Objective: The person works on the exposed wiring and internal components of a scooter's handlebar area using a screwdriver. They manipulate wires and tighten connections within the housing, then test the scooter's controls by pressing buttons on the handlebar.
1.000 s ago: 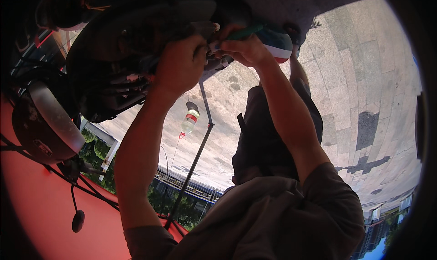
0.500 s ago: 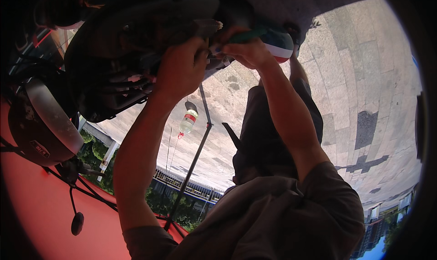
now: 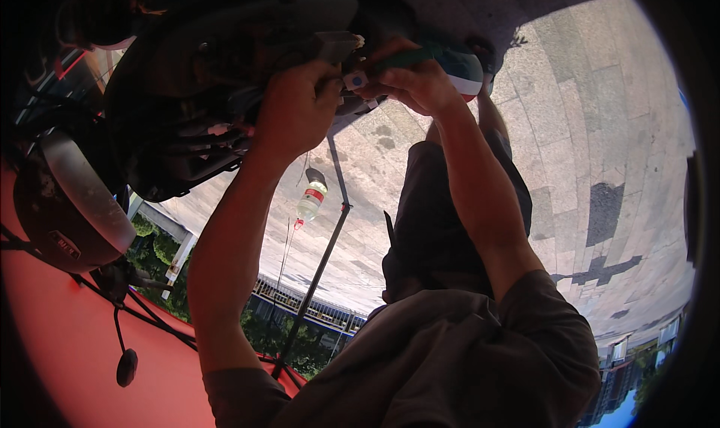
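Observation:
My left hand (image 3: 298, 107) is closed in a pinch beside a dark machine (image 3: 225, 61) with loose wiring; what its fingers hold is hidden. Facing it, my right hand (image 3: 416, 83) has its fingers closed around a long green tool (image 3: 409, 58), perhaps a screwdriver by its handle. At the right fingertips shows a small whitish block (image 3: 355, 80) with a blue dot, a short gap from the left fingers. Just above both hands is a grey box-shaped part (image 3: 337, 46) with a pale end. The wiring behind my left hand lies in deep shadow.
A black and silver rounded housing (image 3: 75, 203) stands at left, above a red canopy (image 3: 90, 338). A clear bottle (image 3: 311, 202) hangs on string near a dark pole (image 3: 322, 263). A rounded dark, white and red object (image 3: 465, 76) is behind my right hand, over paving (image 3: 570, 128).
My right hand has shifted slightly right and turned, and the whitish block with the blue dot now shows at its fingertips. My left hand stays nearly in place.

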Demonstrator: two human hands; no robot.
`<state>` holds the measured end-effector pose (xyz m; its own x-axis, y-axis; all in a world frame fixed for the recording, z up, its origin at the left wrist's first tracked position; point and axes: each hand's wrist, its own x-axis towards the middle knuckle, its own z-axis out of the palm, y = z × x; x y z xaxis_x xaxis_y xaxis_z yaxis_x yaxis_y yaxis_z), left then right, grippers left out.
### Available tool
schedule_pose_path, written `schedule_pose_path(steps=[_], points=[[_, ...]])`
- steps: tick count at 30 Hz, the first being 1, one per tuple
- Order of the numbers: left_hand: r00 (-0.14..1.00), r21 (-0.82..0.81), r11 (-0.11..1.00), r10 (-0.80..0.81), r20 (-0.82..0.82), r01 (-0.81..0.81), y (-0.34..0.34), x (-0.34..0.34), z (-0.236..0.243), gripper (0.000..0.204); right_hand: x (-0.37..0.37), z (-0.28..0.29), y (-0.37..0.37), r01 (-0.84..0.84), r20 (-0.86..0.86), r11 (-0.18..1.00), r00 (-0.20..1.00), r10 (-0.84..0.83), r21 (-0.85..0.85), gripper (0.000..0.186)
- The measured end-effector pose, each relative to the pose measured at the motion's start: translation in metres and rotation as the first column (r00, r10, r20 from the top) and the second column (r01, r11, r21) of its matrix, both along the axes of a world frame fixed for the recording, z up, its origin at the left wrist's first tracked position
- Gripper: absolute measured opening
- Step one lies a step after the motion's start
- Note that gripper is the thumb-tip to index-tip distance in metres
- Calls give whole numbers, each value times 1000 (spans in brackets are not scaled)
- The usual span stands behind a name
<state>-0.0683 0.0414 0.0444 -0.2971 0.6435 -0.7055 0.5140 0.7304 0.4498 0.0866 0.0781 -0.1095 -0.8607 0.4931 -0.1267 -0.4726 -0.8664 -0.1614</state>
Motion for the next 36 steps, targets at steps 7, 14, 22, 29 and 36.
schedule_pose_path(steps=[7,14,22,29,36], points=[[1000,32,999,21,5,-21,-2,0,-3,16,-5,2,-4,45,10,999,999,-45,-24,21],[999,78,996,38,-32,-36,-4,3,-5,12,-11,10,-11,99,99,995,990,-100,8,19],[996,152,988,-29,-87,42,-4,4,-8,10,-11,17,-11,20,184,999,983,-12,-45,19],[968,187,958,-184,-174,216,-4,3,-5,7,-11,17,-13,32,201,999,979,-27,-23,18],[994,94,991,-93,-60,98,-7,-1,3,6,-19,12,-17,53,128,999,990,-53,10,18]])
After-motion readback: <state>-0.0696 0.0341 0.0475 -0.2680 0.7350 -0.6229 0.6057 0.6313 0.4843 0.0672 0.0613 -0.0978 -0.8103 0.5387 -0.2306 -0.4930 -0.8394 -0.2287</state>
